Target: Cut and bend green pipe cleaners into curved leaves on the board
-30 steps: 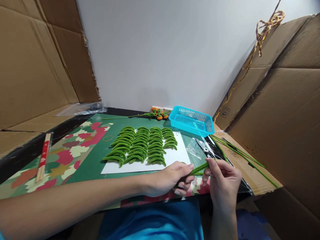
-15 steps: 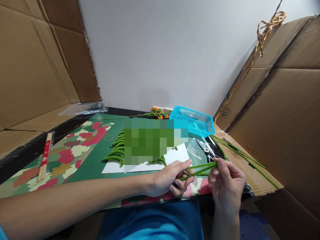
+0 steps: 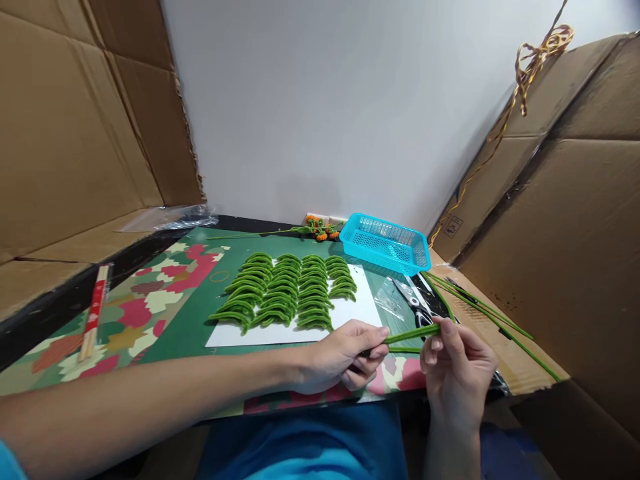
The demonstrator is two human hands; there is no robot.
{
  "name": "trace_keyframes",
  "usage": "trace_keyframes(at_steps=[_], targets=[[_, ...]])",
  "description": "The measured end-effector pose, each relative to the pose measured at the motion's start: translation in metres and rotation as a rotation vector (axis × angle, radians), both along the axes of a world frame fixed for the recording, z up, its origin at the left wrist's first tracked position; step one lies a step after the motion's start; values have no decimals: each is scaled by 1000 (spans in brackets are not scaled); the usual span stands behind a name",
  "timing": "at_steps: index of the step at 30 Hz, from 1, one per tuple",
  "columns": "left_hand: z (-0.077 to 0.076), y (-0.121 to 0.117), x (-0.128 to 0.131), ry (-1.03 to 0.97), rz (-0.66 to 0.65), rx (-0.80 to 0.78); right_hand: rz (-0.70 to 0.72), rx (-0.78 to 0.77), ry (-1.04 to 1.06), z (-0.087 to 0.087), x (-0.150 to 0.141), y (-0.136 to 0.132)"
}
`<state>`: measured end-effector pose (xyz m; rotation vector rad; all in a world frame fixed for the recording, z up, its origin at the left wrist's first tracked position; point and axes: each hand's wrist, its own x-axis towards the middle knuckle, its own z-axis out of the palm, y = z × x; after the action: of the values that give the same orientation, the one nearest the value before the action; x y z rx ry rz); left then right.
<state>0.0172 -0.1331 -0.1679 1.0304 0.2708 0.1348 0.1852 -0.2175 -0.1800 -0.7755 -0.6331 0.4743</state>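
Observation:
Green pipe cleaners [image 3: 411,335] stretch between my two hands over the table's front edge, their strands lying together. My left hand [image 3: 357,352] pinches them between thumb and fingers at one end. At the other end, my right hand [image 3: 457,357] grips them with thumb and forefinger. Another green stem [image 3: 404,349] runs just below the held ones. Beyond my left hand, rows of curved green pipe cleaner pieces [image 3: 283,290] rest on a white sheet [image 3: 367,303]. Black-handled scissors [image 3: 415,303] lie behind the gap between my hands.
A blue basket [image 3: 385,245] stands at the back right, with orange flowers on green stems [image 3: 320,230] to its left. Long green stems [image 3: 500,320] lie on cardboard at right. Chopsticks in a red wrapper [image 3: 93,313] are at left. Cardboard walls [image 3: 575,220] flank the table.
The strands between my hands were spread apart and now lie together. My left thumb and fingers have closed on them. My right hand has shifted slightly to the right.

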Motion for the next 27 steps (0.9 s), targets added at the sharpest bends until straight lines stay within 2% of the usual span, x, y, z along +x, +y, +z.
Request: trace_keyframes(at_steps=[4,8,14,20,27], targets=[[2,0,0,74,-31,-17,-20,16,27,-1,4,-2],[1,0,-1,62,-60,-4,-43,10,46,-2,10,-5],[-4,0,-1,27,-7,-25,-57,-9,45,-2,13,-6],[-6,2,-1,10,-11,-62,-73,-15,34,1,13,-6],[-7,0,0,-35,11,-32,-83,17,40,1,10,-5]])
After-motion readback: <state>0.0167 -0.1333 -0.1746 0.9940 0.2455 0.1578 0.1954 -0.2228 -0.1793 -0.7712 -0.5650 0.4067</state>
